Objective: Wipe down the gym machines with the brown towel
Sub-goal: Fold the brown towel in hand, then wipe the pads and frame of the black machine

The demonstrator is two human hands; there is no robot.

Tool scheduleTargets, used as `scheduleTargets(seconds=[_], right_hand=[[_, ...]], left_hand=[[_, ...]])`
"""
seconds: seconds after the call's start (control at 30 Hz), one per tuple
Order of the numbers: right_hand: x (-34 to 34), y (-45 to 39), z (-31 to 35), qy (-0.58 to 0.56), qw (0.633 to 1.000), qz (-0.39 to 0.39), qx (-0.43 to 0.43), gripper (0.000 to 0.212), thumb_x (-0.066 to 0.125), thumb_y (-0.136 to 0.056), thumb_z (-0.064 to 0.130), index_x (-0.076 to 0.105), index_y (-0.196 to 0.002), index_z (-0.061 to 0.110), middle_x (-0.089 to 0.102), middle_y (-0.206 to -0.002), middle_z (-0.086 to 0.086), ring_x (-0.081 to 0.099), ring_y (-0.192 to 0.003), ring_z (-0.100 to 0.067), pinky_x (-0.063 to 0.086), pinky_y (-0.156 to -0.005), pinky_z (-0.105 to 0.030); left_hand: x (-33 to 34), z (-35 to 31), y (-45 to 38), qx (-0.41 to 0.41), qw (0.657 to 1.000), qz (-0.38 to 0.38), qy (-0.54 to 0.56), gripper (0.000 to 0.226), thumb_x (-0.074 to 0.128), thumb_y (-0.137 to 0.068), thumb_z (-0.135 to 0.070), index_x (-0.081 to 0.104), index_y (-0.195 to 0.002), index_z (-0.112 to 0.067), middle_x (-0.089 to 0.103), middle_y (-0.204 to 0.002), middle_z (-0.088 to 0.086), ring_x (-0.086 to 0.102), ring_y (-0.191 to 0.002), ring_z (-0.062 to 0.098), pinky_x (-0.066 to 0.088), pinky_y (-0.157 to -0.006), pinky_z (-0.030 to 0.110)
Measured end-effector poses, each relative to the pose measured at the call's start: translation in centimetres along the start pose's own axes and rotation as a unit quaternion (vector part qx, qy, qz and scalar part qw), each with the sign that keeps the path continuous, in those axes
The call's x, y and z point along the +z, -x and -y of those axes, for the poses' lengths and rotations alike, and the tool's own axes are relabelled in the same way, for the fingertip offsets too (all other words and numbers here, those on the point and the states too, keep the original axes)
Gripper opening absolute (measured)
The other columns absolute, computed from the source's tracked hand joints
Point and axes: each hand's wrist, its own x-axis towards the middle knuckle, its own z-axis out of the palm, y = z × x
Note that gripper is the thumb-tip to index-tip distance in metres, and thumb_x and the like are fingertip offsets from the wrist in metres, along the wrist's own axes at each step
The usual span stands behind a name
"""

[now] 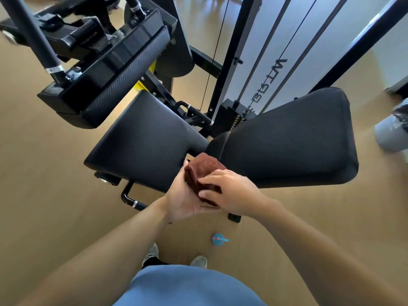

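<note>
A folded brown towel (204, 173) sits between both my hands, just above the near edge of a black gym machine. My left hand (184, 197) cups it from below, palm up. My right hand (231, 191) presses on its top with fingers and thumb closed on the cloth. The machine has a black ribbed seat pad (145, 140) to the left and a smooth black back pad (291, 140) to the right. The towel hovers where the two pads meet. A second ribbed pad (123, 76) stands higher at the upper left.
A white weight-stack cover (287, 40) with cables rises behind the pads. A black handle bar (33, 29) crosses the upper left. A blue spray bottle (218, 239) stands on the tan floor near my shoes. Another person's grey shoe (390, 133) is at the right edge.
</note>
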Motion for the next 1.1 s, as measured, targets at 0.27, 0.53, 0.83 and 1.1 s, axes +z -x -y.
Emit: scheduleTargets(seconds=[0.27, 0.53, 0.83, 1.1], right_hand=[[-2.4, -1.1, -5.2, -0.431, 0.844, -0.137, 0.287, 0.09, 0.077, -0.078, 0.065, 0.047, -0.149, 0.02, 0.064, -0.134, 0.0, 0.063, -0.121, -0.024, 0.053, -0.101, -0.039], [-4.0, -2.5, -5.3, -0.706, 0.652, -0.14, 0.237, 0.022, 0.062, -0.102, 0.037, 0.065, -0.113, 0.018, 0.071, -0.131, -0.008, 0.068, -0.115, -0.03, 0.051, -0.108, -0.053], [-10.2, -6.5, -7.5, 0.287, 0.953, -0.017, 0.096, 0.036, 0.048, -0.105, 0.022, 0.054, -0.14, 0.017, 0.059, -0.144, -0.009, 0.061, -0.12, -0.033, 0.049, -0.097, -0.046], [-3.6, -14.0, -12.8, 0.396, 0.894, 0.2, 0.059, 0.093, 0.043, -0.089, 0.081, 0.033, -0.157, 0.02, 0.035, -0.162, -0.012, 0.017, -0.155, -0.038, 0.011, -0.121, -0.065]], left_hand=[[2.8, 0.1, -0.8, 0.061, 0.998, 0.018, 0.024, 0.057, 0.047, -0.094, -0.03, 0.043, -0.147, -0.008, 0.052, -0.144, 0.026, 0.047, -0.133, 0.05, 0.029, -0.114, 0.066], [5.2, -0.2, -2.9, 0.073, 0.994, 0.078, 0.021, 0.063, 0.037, -0.096, -0.042, 0.044, -0.149, -0.011, 0.044, -0.152, 0.021, 0.04, -0.141, 0.043, 0.023, -0.117, 0.064], [2.4, -3.5, -8.7, 0.08, 0.952, -0.265, -0.133, 0.033, 0.047, -0.103, -0.032, 0.062, -0.126, -0.014, 0.07, -0.124, 0.006, 0.064, -0.112, 0.024, 0.051, -0.1, 0.044], [-3.8, -7.1, -13.1, 0.028, 0.933, -0.3, -0.194, 0.033, 0.049, -0.101, -0.027, 0.061, -0.13, -0.016, 0.069, -0.118, -0.002, 0.062, -0.115, 0.02, 0.048, -0.104, 0.042]])
